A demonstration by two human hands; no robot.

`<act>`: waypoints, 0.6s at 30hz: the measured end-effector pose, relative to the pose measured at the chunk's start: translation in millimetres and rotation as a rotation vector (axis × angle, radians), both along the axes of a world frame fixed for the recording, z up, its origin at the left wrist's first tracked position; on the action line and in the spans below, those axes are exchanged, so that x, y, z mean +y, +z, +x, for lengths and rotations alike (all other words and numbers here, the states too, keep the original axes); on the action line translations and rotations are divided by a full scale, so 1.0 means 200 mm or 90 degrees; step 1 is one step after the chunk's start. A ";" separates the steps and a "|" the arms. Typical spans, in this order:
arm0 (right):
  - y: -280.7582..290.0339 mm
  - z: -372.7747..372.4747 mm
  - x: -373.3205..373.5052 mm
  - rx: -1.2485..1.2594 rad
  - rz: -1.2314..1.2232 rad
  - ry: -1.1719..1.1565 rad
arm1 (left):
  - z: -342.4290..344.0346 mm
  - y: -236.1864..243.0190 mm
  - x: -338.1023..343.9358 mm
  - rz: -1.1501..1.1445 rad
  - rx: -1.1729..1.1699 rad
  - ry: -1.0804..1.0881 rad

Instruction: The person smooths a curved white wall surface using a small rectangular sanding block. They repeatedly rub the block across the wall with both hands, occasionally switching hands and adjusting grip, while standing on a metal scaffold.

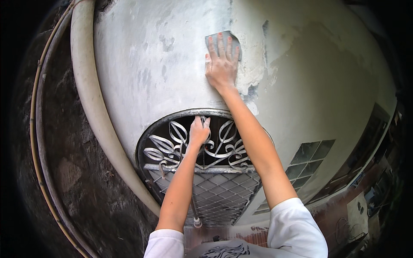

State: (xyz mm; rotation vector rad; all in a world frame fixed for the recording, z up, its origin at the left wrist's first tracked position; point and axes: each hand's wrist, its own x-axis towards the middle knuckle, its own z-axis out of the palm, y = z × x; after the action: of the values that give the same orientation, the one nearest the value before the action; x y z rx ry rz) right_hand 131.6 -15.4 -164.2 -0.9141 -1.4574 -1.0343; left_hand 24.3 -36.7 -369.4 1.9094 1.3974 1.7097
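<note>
Supervisor: Report the right hand first.

Inspector: The right hand (222, 73) is laid flat, fingers slightly spread, over a thin grey flexible sheet (235, 40). It presses the sheet against the off-white, unevenly coated curved-looking wall (142, 56), above the arched opening. The fingers are not clasped around anything. Pale powdery residue shows on them.

Supervisor: And the left?

Inspector: The left hand (199, 131) is raised to the top of the silver-grey metal grille with leaf and scroll shapes (215, 170), directly under the arch. Its fingers appear curled around a bar there; their far side is hidden, so the exact grip cannot be confirmed.

Supervisor: Condition of the wall surface?

Inspector: Patchy. Bluish-grey marks lie left of the sheet, and rough, lighter coating lies just beside it on the right. Farther right is a broad, darker beige-grey area.

Supervisor: Surroundings?

Inspector: A thick cream-coloured pipe (86, 69) runs down the left side, with a slender tan bamboo pole (33, 116) farther left. Grey diamond-pattern metal mesh (223, 189) stands below the scrollwork. A multi-pane window with greyish glass (307, 157) is at lower right.
</note>
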 end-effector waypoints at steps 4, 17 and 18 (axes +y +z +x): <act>-0.13 -0.17 -0.06 -0.305 -0.023 0.056 | -0.02 0.03 -0.04 -0.034 -0.016 -0.042; 0.03 0.84 -0.06 -0.064 0.018 -0.095 | 0.01 0.02 -0.05 -0.002 -0.052 -0.009; 0.06 0.92 -0.05 -0.037 0.045 -0.099 | 0.02 0.02 -0.04 0.006 -0.047 -0.003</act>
State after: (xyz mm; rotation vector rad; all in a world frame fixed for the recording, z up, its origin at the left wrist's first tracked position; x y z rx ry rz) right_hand 315.9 -25.6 -152.9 -0.9643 -1.4054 -1.2285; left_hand 27.8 -45.2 -364.7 1.8326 1.3600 1.7695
